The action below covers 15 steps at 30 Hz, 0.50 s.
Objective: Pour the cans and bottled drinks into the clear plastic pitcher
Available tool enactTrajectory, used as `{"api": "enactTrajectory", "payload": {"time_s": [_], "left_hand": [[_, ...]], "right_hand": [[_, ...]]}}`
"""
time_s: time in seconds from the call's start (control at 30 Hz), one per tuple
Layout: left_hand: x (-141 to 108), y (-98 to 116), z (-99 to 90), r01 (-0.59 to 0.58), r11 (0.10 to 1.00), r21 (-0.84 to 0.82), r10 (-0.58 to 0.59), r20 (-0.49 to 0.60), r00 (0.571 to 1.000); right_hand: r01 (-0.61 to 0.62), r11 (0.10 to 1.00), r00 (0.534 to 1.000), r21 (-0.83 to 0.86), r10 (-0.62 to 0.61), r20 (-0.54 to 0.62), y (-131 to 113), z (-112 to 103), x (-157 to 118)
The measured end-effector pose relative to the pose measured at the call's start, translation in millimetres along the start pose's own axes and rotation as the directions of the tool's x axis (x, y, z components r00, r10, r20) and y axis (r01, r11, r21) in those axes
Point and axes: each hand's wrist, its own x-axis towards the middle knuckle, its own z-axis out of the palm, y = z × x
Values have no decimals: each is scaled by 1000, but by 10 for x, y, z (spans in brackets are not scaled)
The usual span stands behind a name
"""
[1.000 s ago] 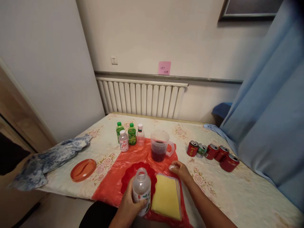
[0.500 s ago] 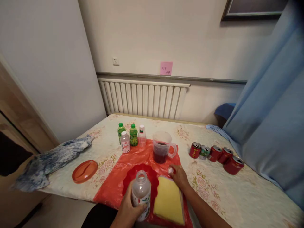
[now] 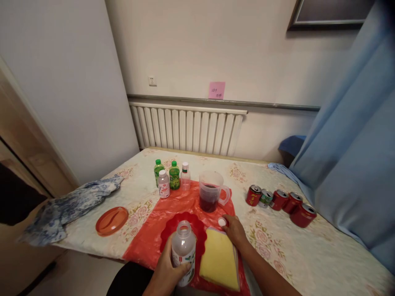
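My left hand is wrapped around a clear, uncapped bottle with a printed label. The bottle stands nearly upright, in front of a red scalloped bowl that it partly hides. My right hand is low over the red plastic sheet, its fingertips at a white bottle cap; the fingers' undersides are hidden. A folded yellow cloth lies just below that hand. Behind it stands a clear measuring jug partly filled with dark liquid.
Several bottles, including a green one, stand at the back left. An orange lid lies at the left, near a blue-patterned cloth. Several drink cans, one red, line the right side by a blue curtain.
The fingers of my right hand have shifted slightly, and more of the white cap shows. My left hand and its bottle have hardly moved. The view has shifted a little.
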Motion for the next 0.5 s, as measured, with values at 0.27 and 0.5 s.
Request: {"api": "enactTrajectory", "payload": {"time_s": [0.27, 0.5], "left_hand": [[1, -15, -13, -15, 999, 40, 15, -13, 1000], [0, -76, -10, -15, 1000, 18, 16, -48, 999]], "right_hand": [[-28, 996, 995, 90, 36, -90, 25, -88, -13], [-42, 951, 986, 307, 90, -143, 27, -224, 62]]}}
